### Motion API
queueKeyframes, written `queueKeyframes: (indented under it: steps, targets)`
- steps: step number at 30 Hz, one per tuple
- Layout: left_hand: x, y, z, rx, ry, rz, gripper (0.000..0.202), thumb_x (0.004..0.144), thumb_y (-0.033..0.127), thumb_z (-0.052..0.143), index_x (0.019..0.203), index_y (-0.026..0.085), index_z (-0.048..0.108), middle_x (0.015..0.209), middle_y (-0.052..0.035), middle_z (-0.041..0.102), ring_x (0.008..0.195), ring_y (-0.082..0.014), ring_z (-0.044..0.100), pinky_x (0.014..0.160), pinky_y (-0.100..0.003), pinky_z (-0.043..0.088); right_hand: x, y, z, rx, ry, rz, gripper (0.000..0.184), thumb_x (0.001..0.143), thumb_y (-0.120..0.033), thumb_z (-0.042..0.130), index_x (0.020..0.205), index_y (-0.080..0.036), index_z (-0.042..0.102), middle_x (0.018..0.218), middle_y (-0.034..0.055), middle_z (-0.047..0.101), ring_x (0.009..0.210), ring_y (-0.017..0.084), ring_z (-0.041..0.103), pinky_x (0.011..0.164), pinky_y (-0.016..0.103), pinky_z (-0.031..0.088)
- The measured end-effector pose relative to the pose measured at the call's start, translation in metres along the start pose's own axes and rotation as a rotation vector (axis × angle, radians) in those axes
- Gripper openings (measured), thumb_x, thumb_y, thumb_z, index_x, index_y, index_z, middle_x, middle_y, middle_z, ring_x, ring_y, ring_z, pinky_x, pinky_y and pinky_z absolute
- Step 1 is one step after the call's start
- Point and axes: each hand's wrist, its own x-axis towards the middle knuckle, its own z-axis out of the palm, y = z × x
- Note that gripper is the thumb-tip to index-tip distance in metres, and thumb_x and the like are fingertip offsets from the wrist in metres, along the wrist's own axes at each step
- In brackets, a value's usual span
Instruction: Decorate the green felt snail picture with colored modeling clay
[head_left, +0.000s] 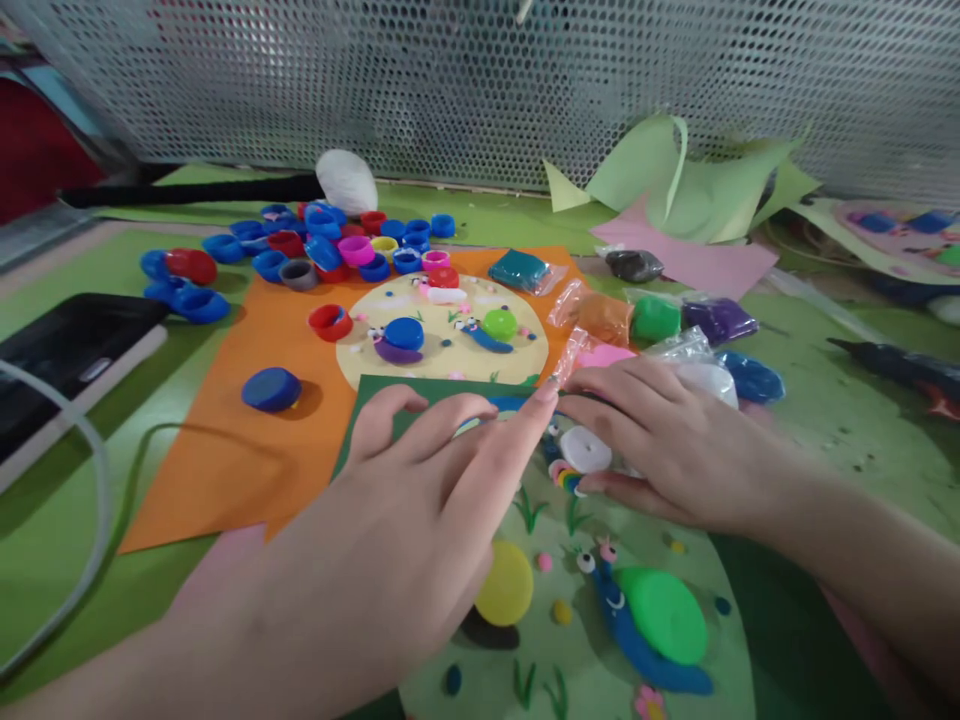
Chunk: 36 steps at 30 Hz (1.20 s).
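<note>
Our left hand lies open and flat on the near-left part of the dark green card, fingers spread, grasping nothing. Our right hand is likewise unclenched, palm down, and its forefinger meets the left fingertips near the card's far edge. The white cap sits on the card in the gap between that forefinger and the thumb; we cannot tell whether either digit touches it. We judge the cap light, rigid and smooth-walled: take it by the rim, thumb opposite forefinger. We judge the card thin and flexible: press it flat on bare areas, or lift it at an edge. The clay snail, near right, looks soft and easily dented, so we avoid pressure there. The yellow cap lies just right of the left hand.
</note>
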Motion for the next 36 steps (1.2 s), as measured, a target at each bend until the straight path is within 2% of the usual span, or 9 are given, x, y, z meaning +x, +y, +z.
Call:
queueKeyframes:
  steps: [6,12,21,27,32,36]
  targets:
    - [-0.001,0.002,0.002,-0.01,-0.01,-0.002,0.06,0.08,-0.002,0.026,0.139,0.009,0.018,0.116,-0.0135,0.056,0.111,-0.0287,0.044,0.088,-0.052,0.029,0.002,-0.004,-0.001,0.017,-0.008,0.01,0.053,0.088,-0.051,0.035,0.11,-0.007,0.056,0.11,0.0186,0.057,0.098,0.031,0.05,0.076,0.046,0.046]
    - [-0.001,0.003,0.002,0.016,-0.01,0.016,0.059,0.081,0.0,0.028,0.139,0.008,0.021,0.118,-0.0146,0.055,0.112,-0.0287,0.043,0.089,-0.052,0.03,0.005,-0.008,-0.003,-0.055,0.048,-0.032,0.042,0.086,-0.043,0.043,0.105,-0.008,0.058,0.105,0.0189,0.059,0.095,0.03,0.051,0.073,0.043,0.046]
    - [-0.001,0.004,0.002,0.021,-0.034,0.017,0.057,0.081,0.001,0.027,0.138,0.008,0.023,0.12,-0.0143,0.054,0.111,-0.0297,0.045,0.089,-0.055,0.031,0.007,-0.009,-0.009,-0.063,0.06,-0.014,0.043,0.09,-0.041,0.035,0.1,-0.008,0.06,0.102,0.0182,0.061,0.088,0.03,0.055,0.066,0.042,0.049]
    - [-0.001,0.004,0.0,-0.005,-0.029,0.011,0.058,0.081,0.001,0.027,0.138,0.007,0.023,0.119,-0.0163,0.055,0.11,-0.0278,0.046,0.088,-0.052,0.036,0.0,-0.005,-0.01,0.091,-0.018,0.008,0.042,0.09,-0.042,0.038,0.107,-0.01,0.058,0.104,0.016,0.06,0.093,0.027,0.055,0.072,0.043,0.05]
    - [0.001,0.005,-0.002,0.013,-0.032,0.011,0.058,0.079,0.001,0.029,0.137,0.008,0.026,0.117,-0.0147,0.056,0.108,-0.0275,0.049,0.087,-0.05,0.038,0.002,-0.009,-0.008,0.068,-0.032,0.021,0.034,0.089,-0.037,0.043,0.104,-0.011,0.059,0.104,0.014,0.061,0.091,0.025,0.056,0.073,0.042,0.05]
    - [0.001,0.006,-0.004,0.022,-0.052,0.008,0.061,0.079,0.0,0.029,0.138,0.008,0.021,0.117,-0.014,0.056,0.109,-0.0262,0.049,0.088,-0.049,0.037,0.004,-0.011,-0.01,0.053,-0.05,0.021,0.031,0.088,-0.032,0.045,0.106,-0.011,0.059,0.103,0.0133,0.061,0.091,0.026,0.056,0.074,0.043,0.049]
